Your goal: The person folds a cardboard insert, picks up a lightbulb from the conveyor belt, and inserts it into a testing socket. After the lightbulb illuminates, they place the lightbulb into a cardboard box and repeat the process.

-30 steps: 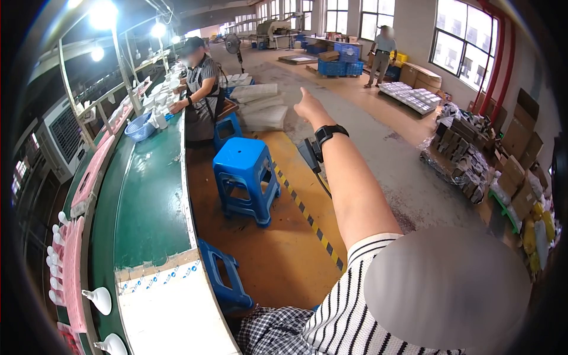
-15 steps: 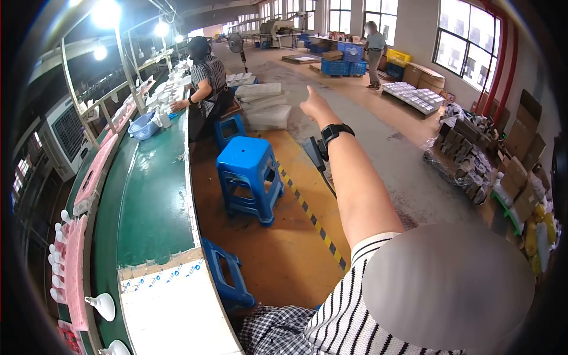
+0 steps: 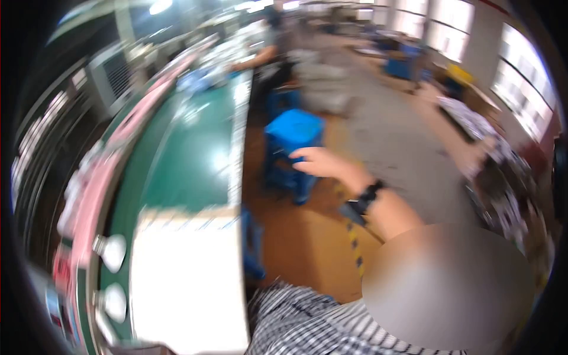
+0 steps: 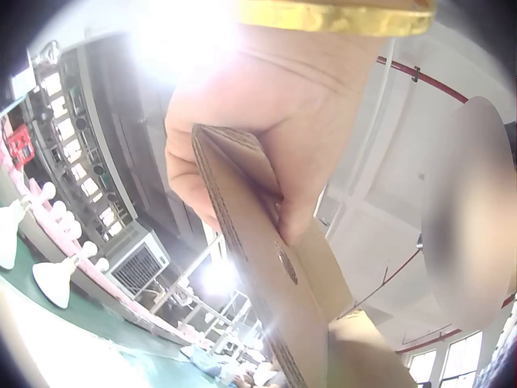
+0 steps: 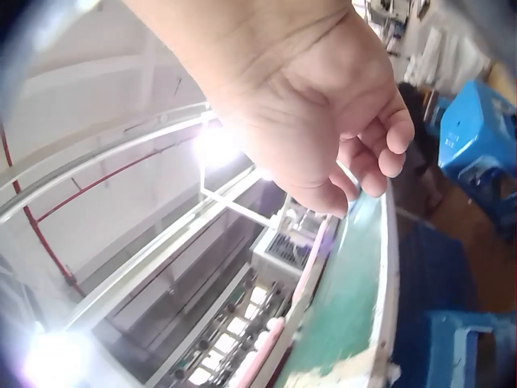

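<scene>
The left hand (image 4: 258,101) grips a folded corrugated cardboard piece (image 4: 250,242), fingers on one face and thumb on the other; in the left wrist view the green worktop (image 3: 192,160) lies to the left of this cardboard. The right hand (image 3: 319,163) is free, its fingers loosely bent, in the air to the right of the worktop; a black wristwatch (image 3: 370,194) circles that wrist. Beyond the hand stands a blue plastic stool (image 3: 294,129), apart from it. A white board (image 3: 186,278) covers the worktop's near end, with two reflector bulbs (image 3: 112,254) at its left. At the far end, another person (image 3: 275,53) reaches over the worktop, near a blurred blue basket (image 3: 198,81).
</scene>
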Demonstrator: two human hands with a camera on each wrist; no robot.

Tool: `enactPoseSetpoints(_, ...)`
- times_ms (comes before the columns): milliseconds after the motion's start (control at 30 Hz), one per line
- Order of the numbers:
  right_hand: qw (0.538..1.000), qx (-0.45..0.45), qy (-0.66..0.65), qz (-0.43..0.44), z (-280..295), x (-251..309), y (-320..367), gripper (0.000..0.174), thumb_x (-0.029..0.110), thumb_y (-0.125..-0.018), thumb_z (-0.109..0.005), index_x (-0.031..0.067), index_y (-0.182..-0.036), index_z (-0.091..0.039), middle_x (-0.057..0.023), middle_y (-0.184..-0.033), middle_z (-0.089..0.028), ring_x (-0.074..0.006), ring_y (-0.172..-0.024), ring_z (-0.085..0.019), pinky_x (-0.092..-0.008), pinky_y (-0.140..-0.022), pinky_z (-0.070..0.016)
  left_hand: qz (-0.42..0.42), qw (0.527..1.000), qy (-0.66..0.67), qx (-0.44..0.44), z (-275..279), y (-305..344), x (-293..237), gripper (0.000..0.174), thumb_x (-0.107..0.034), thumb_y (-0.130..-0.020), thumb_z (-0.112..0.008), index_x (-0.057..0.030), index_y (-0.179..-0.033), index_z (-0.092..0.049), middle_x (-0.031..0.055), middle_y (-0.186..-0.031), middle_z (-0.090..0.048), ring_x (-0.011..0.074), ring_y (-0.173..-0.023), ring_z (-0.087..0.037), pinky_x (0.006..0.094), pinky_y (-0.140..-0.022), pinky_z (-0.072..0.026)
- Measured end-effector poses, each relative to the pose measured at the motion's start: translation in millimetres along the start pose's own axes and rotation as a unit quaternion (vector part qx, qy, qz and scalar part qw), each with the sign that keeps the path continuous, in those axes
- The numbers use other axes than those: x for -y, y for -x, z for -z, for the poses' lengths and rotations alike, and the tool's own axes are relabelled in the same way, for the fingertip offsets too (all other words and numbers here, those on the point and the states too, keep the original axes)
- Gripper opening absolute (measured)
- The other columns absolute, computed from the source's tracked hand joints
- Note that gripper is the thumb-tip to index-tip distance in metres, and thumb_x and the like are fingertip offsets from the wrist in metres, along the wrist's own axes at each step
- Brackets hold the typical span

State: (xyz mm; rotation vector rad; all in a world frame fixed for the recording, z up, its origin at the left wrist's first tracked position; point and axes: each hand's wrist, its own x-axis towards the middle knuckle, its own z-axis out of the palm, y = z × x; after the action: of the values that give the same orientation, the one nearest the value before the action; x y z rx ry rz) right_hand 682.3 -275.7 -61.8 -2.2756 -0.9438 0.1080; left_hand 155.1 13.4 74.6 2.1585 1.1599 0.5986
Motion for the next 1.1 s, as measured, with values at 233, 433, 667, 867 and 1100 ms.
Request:
enactPoseSetpoints(233, 0.966, 0.233, -0.074, 0.087, -77, 91, -27, 0.040, 0.020, -0.092, -0.066, 0.0078, -0.130, -0.061, -0.0023, -0.070, -0.056, -0.0114, -0.065, -0.050, -0.0293, -0.064, -0.0444, -0.016, 0.982, 0.162, -0.101, 21, 24, 67, 0.046, -0.017, -0.097, -0.060, 0.0025, -0.137, -0.048, 0.0034, -0.116, -0.061, 0.0105, -0.104, -0.054, 0.0247, -0.093, -0.0428)
enactPoseSetpoints(433, 0.902, 0.345, -0.072, 0.249, -139, 219, -30, 0.040, 0.019, -0.092, -0.065, 0.0066, -0.130, -0.061, -0.0053, -0.074, -0.058, -0.0160, -0.068, -0.053, -0.0306, -0.068, -0.0461, 0.115, 0.992, 0.036, -0.021, 85, 59, 97, 0.028, -0.013, -0.100, -0.053, 0.0006, -0.122, -0.062, 0.0004, -0.106, -0.064, 0.0087, -0.097, -0.056, 0.0255, -0.089, -0.0462)
enactPoseSetpoints(667, 0.808, 0.449, -0.053, 0.377, -224, 314, -31, 0.039, 0.023, -0.093, -0.062, 0.0080, -0.129, -0.061, -0.0111, -0.078, -0.066, -0.0236, -0.072, -0.062, -0.0354, -0.070, -0.0502, 0.133, 0.987, -0.067, 0.067, 38, 50, 127, 0.023, -0.024, -0.095, -0.064, -0.0028, -0.105, -0.064, 0.0116, -0.085, -0.062, 0.0205, -0.078, -0.055, 0.0348, -0.074, -0.0470)
enactPoseSetpoints(867, 0.760, 0.465, -0.055, 0.451, -319, 400, -49, 0.038, 0.023, -0.093, -0.061, 0.0082, -0.129, -0.061, -0.0110, -0.082, -0.066, -0.0230, -0.074, -0.063, -0.0353, -0.072, -0.0505, 0.127, 0.984, -0.026, 0.125, 29, 43, 150, 0.027, -0.029, -0.097, -0.062, -0.0038, -0.107, -0.064, 0.0140, -0.086, -0.065, 0.0251, -0.077, -0.058, 0.0358, -0.075, -0.0487)
enactPoseSetpoints(1100, 0.759, 0.300, -0.060, 0.575, -444, 506, -66, 0.052, 0.022, -0.093, -0.063, 0.0150, -0.142, -0.047, -0.0177, -0.111, -0.059, -0.0340, -0.106, -0.061, -0.0423, -0.090, -0.0496, 0.122, 0.980, -0.112, 0.107, 28, 26, 156, 0.025, -0.030, -0.092, -0.066, -0.0084, -0.103, -0.069, 0.0138, -0.092, -0.070, 0.0325, -0.085, -0.066, 0.0403, -0.075, -0.0523)
